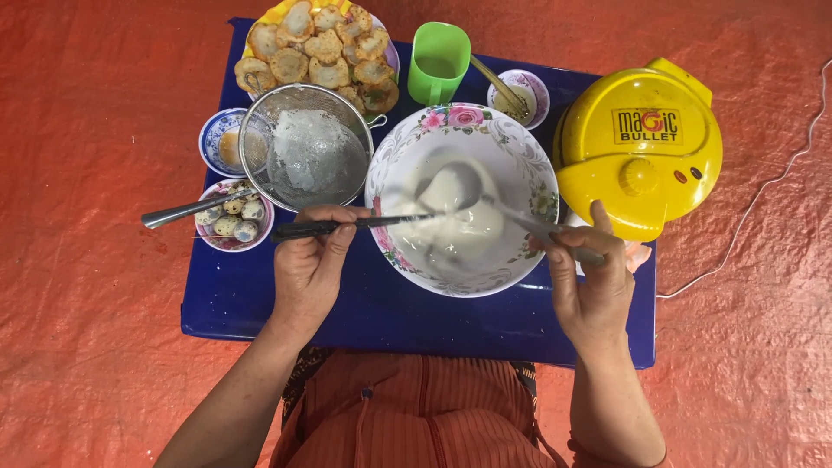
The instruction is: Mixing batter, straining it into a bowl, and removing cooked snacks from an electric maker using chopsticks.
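Overhead view of a low blue table (407, 316) set on an orange mat (87, 260). At centre stands a floral-rimmed white bowl (403, 160) holding white batter (459, 230). The left hand (310, 269) has its fingers clenched around the dark handle of a knife-like utensil (347, 225), whose blade reaches across the near-left rim into the bowl. The right hand (594, 282) pinches the handle of a metal ladle (455, 186), its cup lying in the batter; the handle crosses the right rim.

Surroundings: a metal sieve (305, 156) caked with white residue sits just beside the bowl's left rim, its long handle jutting left over a small dish of speckled quail eggs (232, 217). Behind that is a blue-and-white saucer (224, 143) of brownish liquid. At the far edge are a plate of browned fried cakes (316, 48), a green plastic mug (438, 61) and a small dish (520, 95) with a spoon. A yellow domed electric cooker (637, 147) crowds the bowl's right side, overhanging the table's right edge; its white cord (763, 199) trails across the mat.

Open surface remains only along the near strip of table, between the bowl and the person's orange garment (416, 416).
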